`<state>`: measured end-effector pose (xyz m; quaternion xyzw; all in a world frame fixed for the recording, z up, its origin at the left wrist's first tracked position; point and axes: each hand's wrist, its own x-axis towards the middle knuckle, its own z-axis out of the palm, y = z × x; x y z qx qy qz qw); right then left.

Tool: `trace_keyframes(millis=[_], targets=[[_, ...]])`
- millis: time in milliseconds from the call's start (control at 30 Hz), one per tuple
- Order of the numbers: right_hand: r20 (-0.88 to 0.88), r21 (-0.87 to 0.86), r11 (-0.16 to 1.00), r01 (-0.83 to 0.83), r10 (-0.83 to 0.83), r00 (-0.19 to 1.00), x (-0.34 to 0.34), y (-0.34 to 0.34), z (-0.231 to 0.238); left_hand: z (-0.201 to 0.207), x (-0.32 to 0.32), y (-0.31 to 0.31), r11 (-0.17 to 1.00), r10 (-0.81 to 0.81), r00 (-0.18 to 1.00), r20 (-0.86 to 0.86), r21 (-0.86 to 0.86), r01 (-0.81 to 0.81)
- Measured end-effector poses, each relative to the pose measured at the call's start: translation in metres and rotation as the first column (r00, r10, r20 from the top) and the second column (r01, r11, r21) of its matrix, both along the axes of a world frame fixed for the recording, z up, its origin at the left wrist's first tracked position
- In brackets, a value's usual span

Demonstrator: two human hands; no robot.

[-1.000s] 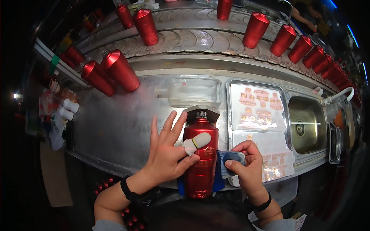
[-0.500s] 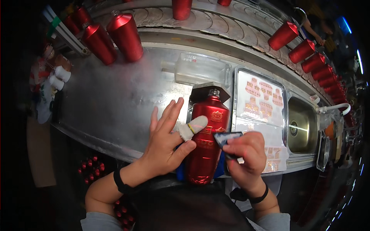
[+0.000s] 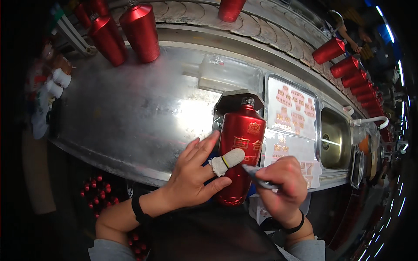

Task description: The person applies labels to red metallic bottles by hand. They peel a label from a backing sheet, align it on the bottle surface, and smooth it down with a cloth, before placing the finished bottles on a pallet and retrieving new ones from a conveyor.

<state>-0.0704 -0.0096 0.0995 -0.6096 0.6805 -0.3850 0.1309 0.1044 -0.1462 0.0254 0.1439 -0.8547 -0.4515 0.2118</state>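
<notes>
Red bottle (image 3: 241, 126); sheets (image 3: 291, 106), sink (image 3: 337, 154) rightward

From your head, the fisheye camera looks down and forward over the worktop (image 3: 126, 108), close at its near edge, reaching past its far edge

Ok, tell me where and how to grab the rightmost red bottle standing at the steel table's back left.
Grip the red bottle around its body, just under the sloping shoulder, coming from its right. It stands upright with that side exposed, while a neighbouring bottle stands close on its left; the broad body probably suits a wrapped hand best.
</notes>
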Motion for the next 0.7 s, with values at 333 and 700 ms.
trace_keyframes(millis=[333,700], targets=[[0.067,-0.065,0.962,0.265,-0.26,0.963,0.007,0.0,-0.011,0.003,-0.005,-0.02,0.964,0.068,0.994,0.086,-0.261,-0.043],[0.086,-0.056,0.958,0.28,-0.275,0.958,0.012,-0.006,-0.008,0.007,-0.026,-0.023,0.971,0.089,0.994,0.06,-0.226,-0.073]])
